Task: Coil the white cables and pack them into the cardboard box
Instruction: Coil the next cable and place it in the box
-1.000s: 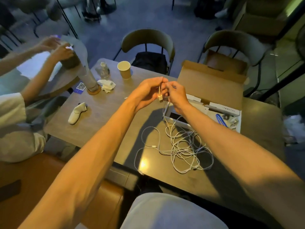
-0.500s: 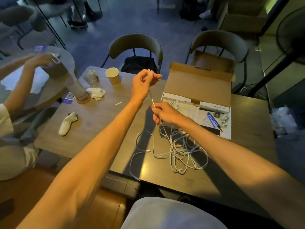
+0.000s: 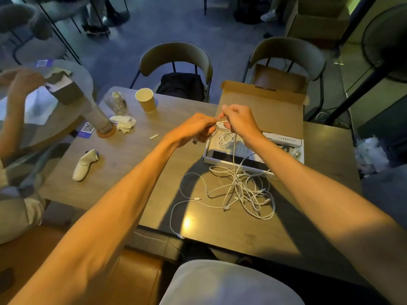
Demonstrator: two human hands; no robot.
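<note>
Both hands are raised together above the near-left corner of the open brown cardboard box. The left hand has its fingers curled around a loop of thin white cable, and the right hand pinches the same loop from the other side, knuckles up, fingers closed on it. From the hands the cable drops past the box's front edge to the loose tangle of white cables, which lies on the dark wooden bench just in front of the box. Several single strands trail from the tangle toward the bench's near edge. One small coiled white cable already lies inside the box, in its left part, directly under the hands. The box lid stands open, tilted away toward the chairs. On the left half of the bench are a tan paper cup, a crumpled white tissue and a cream handheld controller, all well apart from the cables.
</note>
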